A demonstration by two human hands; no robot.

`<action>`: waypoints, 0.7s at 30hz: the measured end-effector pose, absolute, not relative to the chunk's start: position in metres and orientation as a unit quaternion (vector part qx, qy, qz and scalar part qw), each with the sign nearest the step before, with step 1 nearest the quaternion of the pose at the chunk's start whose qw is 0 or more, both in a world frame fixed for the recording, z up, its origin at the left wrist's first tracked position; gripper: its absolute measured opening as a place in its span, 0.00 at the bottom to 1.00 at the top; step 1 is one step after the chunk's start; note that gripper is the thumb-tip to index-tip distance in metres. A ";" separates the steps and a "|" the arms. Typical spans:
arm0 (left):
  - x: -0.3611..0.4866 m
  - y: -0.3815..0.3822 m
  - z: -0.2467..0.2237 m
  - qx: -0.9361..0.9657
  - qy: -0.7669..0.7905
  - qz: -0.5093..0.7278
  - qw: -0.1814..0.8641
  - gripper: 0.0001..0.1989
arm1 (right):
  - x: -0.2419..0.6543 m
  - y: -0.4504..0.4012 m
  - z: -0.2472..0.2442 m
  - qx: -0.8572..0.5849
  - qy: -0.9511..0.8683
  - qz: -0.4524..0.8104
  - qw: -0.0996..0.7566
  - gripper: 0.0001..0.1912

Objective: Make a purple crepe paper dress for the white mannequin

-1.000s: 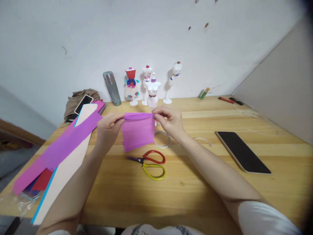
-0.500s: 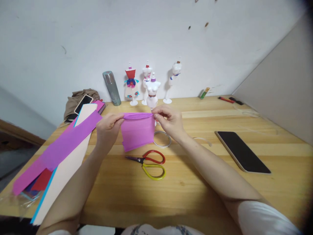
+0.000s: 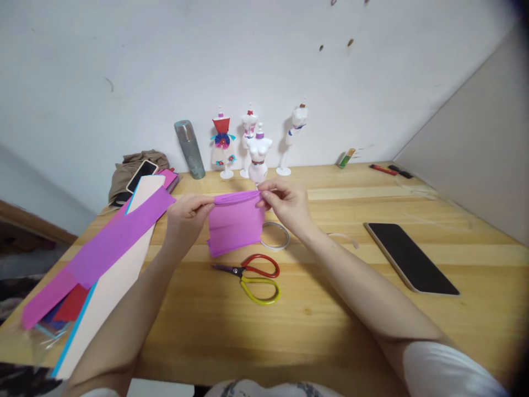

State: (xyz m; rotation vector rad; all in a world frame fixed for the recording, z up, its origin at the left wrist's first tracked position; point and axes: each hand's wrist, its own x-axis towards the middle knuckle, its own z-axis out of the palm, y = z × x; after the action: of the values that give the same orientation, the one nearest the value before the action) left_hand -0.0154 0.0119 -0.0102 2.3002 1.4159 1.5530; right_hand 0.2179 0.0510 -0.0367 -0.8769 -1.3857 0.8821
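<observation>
Fingers (image 3: 276, 186) pinch the purple sheet (image 3: 235, 225) hanging between them.

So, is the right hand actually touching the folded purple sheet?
Touching. The head view shows the right hand pinching the upper right corner of the folded purple sheet.

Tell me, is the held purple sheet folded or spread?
Mostly spread, gathered along the top: the sheet shows as a broad panel below creases running from the left hand to the right hand.
</observation>
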 end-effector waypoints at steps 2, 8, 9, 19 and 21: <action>-0.016 0.013 -0.011 0.725 0.474 0.498 0.039 0.06 | 0.218 0.052 -0.038 -0.377 -0.598 0.380 0.597 0.06; -0.012 0.015 -0.016 0.636 0.525 0.522 0.218 0.06 | 0.219 0.052 -0.040 -0.360 -0.611 0.364 0.604 0.05; -0.011 0.015 -0.016 0.618 0.529 0.531 0.237 0.06 | 0.219 0.052 -0.040 -0.359 -0.613 0.361 0.604 0.04; -0.002 0.006 -0.009 0.588 0.542 0.551 0.240 0.06 | 0.216 0.050 -0.039 -0.350 -0.608 0.371 0.608 0.04; -0.003 0.005 -0.009 0.608 0.548 0.544 0.185 0.05 | 0.217 0.050 -0.039 -0.355 -0.615 0.348 0.612 0.04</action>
State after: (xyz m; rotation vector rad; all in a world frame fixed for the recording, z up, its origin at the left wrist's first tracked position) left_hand -0.0028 0.0047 -0.0090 1.7135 1.5449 1.5318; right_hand 0.2168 0.0505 -0.0389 -0.8189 -1.4196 0.8031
